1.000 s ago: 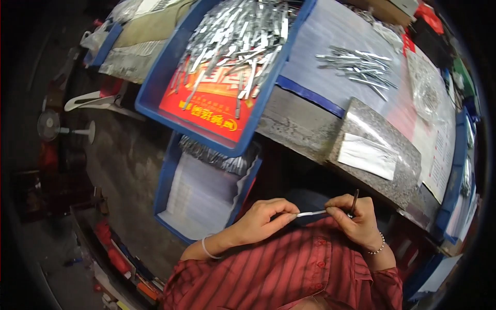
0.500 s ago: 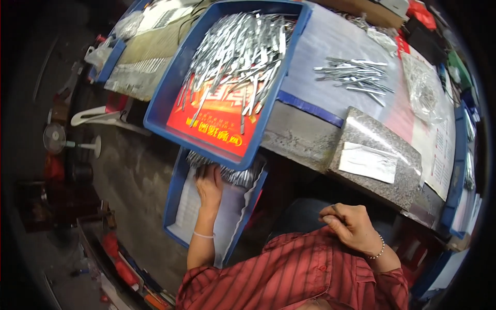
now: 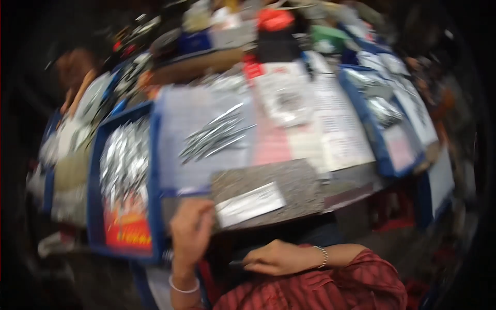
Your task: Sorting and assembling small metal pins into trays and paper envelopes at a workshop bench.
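My left hand (image 3: 191,230), with a white bangle at the wrist, is raised at the table's front edge, between a blue tray and a speckled stone slab (image 3: 305,181). Motion smears its fingers, so whether they hold anything is unclear. My right hand (image 3: 281,258), wearing a beaded bracelet, is low in front of my body, fingers closed; a small dark tip sticks out beyond them. A flat white packet or folded sheet (image 3: 250,204) lies on the slab. Beyond it a loose pile of thin silvery metal strips (image 3: 217,134) rests on translucent sheeting (image 3: 175,111).
The blue tray (image 3: 156,206) at left holds many silvery strips over a red printed sheet. Part of a lower tray shows beneath it. A clear plastic bag (image 3: 284,98) and printed sheets (image 3: 343,124) lie right of the pile. Another blue tray (image 3: 380,150) with silvery packets stands further right.
My view has swung to the right. My left hand has left the strips in the lower tray and come up beside the slab. My right hand stays closed before my body.
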`<control>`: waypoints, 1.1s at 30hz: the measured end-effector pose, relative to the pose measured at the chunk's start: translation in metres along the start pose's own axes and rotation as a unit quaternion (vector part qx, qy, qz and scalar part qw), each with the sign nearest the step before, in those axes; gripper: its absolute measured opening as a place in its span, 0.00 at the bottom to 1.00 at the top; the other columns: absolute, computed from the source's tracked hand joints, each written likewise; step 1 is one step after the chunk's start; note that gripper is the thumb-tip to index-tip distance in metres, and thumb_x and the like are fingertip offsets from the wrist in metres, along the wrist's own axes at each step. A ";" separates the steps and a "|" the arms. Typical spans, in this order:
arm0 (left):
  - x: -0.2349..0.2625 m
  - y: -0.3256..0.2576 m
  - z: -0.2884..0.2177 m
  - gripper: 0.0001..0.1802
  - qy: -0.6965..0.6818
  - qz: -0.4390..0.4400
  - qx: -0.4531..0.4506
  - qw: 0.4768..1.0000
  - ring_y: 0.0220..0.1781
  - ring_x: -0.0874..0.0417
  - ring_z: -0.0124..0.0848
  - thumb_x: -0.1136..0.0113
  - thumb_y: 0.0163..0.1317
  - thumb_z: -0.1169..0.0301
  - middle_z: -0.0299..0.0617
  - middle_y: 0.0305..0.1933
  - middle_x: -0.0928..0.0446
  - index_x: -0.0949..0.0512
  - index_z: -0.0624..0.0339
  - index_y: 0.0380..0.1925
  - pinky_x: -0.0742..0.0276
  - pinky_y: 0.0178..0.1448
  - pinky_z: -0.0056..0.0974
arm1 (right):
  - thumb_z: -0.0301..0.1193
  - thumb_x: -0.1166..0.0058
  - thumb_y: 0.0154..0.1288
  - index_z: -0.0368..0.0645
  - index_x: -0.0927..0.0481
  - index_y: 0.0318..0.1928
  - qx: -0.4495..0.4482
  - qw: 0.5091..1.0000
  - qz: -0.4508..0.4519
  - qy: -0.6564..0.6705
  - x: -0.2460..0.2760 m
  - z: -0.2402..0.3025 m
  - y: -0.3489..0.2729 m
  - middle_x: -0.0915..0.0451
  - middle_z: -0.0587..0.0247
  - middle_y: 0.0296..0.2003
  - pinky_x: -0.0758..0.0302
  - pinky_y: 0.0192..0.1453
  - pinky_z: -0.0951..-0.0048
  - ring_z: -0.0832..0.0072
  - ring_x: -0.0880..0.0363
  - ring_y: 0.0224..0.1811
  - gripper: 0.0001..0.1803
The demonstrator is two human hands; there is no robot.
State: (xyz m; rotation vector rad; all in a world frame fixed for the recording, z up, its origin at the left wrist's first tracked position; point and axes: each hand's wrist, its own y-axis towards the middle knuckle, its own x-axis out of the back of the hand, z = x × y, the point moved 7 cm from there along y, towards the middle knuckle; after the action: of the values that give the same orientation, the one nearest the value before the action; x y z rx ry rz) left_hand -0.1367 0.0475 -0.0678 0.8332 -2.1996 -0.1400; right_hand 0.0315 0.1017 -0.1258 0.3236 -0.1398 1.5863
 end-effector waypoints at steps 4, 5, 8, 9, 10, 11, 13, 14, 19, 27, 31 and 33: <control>-0.035 0.077 0.081 0.08 0.046 -0.005 0.016 0.999 0.37 0.20 0.44 0.39 0.56 0.79 0.49 0.35 0.24 0.21 0.63 0.36 0.25 0.42 0.42 | 0.35 0.48 0.70 0.37 0.24 0.40 0.038 0.998 -0.029 0.049 -0.002 -0.002 -0.015 0.22 0.45 0.27 0.26 0.33 0.58 0.49 0.21 0.29 0.12; -0.046 0.088 0.096 0.07 0.090 0.011 -0.002 0.996 0.37 0.21 0.45 0.38 0.55 0.79 0.49 0.34 0.24 0.21 0.63 0.35 0.26 0.42 0.43 | 0.35 0.49 0.70 0.36 0.25 0.40 0.026 0.997 -0.042 0.059 0.001 -0.005 -0.022 0.22 0.45 0.27 0.26 0.33 0.57 0.48 0.22 0.29 0.12; -0.065 0.103 0.110 0.08 0.128 0.028 -0.021 0.991 0.34 0.22 0.45 0.35 0.51 0.78 0.49 0.32 0.25 0.23 0.63 0.30 0.27 0.40 0.44 | 0.36 0.46 0.68 0.38 0.20 0.38 -0.040 0.997 -0.067 -0.006 0.037 0.012 -0.038 0.18 0.47 0.30 0.23 0.35 0.61 0.53 0.17 0.31 0.12; -0.069 0.107 0.109 0.08 0.131 0.021 -0.040 0.990 0.33 0.22 0.43 0.34 0.49 0.78 0.49 0.30 0.25 0.24 0.64 0.29 0.27 0.38 0.43 | 0.35 0.47 0.68 0.38 0.20 0.38 -0.055 0.996 -0.068 -0.014 0.041 0.010 -0.044 0.18 0.47 0.31 0.24 0.34 0.61 0.53 0.17 0.32 0.11; -0.073 0.108 0.108 0.08 0.152 0.030 -0.060 0.986 0.32 0.22 0.44 0.35 0.50 0.79 0.49 0.30 0.25 0.25 0.64 0.29 0.27 0.38 0.43 | 0.35 0.47 0.68 0.38 0.20 0.38 -0.056 0.995 -0.076 -0.017 0.046 0.009 -0.047 0.18 0.47 0.31 0.24 0.34 0.61 0.53 0.17 0.32 0.11; -0.074 0.111 0.101 0.08 0.150 0.034 -0.065 0.986 0.32 0.22 0.44 0.35 0.50 0.79 0.49 0.30 0.25 0.25 0.64 0.29 0.27 0.38 0.43 | 0.35 0.47 0.68 0.38 0.20 0.38 -0.045 0.996 -0.081 -0.015 0.050 0.009 -0.048 0.19 0.47 0.29 0.24 0.34 0.60 0.52 0.18 0.31 0.11; -0.075 0.111 0.081 0.07 0.189 0.043 -0.114 0.974 0.33 0.25 0.51 0.37 0.53 0.79 0.50 0.30 0.27 0.27 0.64 0.29 0.29 0.41 0.47 | 0.34 0.47 0.68 0.37 0.20 0.38 -0.034 0.995 -0.089 -0.012 0.055 0.007 -0.049 0.20 0.46 0.27 0.24 0.34 0.60 0.51 0.19 0.30 0.12; -0.069 0.107 0.074 0.07 0.192 0.043 -0.115 0.974 0.33 0.25 0.51 0.37 0.53 0.79 0.50 0.30 0.27 0.27 0.64 0.29 0.29 0.41 0.47 | 0.34 0.46 0.68 0.38 0.20 0.37 -0.041 0.997 -0.063 -0.003 0.054 0.004 -0.048 0.19 0.48 0.30 0.23 0.34 0.61 0.55 0.18 0.31 0.11; -0.021 0.071 0.009 0.03 0.065 0.006 0.036 0.997 0.33 0.20 0.38 0.41 0.60 0.79 0.51 0.32 0.23 0.25 0.66 0.30 0.27 0.37 0.39 | 0.31 0.48 0.71 0.39 0.29 0.59 -0.059 0.968 -0.169 0.176 0.073 -0.020 -0.047 0.18 0.60 0.40 0.23 0.49 0.71 0.73 0.18 0.41 0.19; -0.056 -0.025 -0.073 0.05 -0.158 0.103 0.031 0.982 0.28 0.19 0.29 0.36 0.56 0.80 0.45 0.28 0.19 0.18 0.65 0.34 0.23 0.36 0.32 | 0.29 0.41 0.68 0.41 0.21 0.45 -0.078 0.891 -0.220 0.389 0.095 -0.015 -0.035 0.20 0.73 0.28 0.36 0.23 0.86 0.90 0.31 0.21 0.08; -0.038 -0.022 -0.083 0.08 -0.277 0.122 -0.052 0.952 0.33 0.18 0.36 0.39 0.55 0.85 0.46 0.31 0.20 0.19 0.66 0.35 0.23 0.38 0.34 | 0.29 0.40 0.67 0.42 0.20 0.39 -0.131 0.871 -0.185 0.437 0.083 -0.019 -0.033 0.19 0.70 0.26 0.36 0.21 0.85 0.89 0.31 0.18 0.05; -0.035 -0.027 -0.082 0.04 -0.309 0.117 -0.084 0.940 0.31 0.19 0.39 0.38 0.57 0.82 0.46 0.28 0.20 0.19 0.67 0.33 0.24 0.37 0.38 | 0.30 0.41 0.68 0.42 0.20 0.38 -0.194 0.874 -0.105 0.433 0.073 -0.020 -0.032 0.20 0.71 0.26 0.36 0.22 0.85 0.89 0.32 0.19 0.05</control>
State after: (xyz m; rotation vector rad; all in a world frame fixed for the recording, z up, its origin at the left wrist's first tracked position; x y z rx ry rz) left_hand -0.0484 0.0607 -0.0415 0.4570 -2.8008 -0.5253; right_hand 0.0597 0.1784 -0.1268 -0.6766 0.2660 1.3152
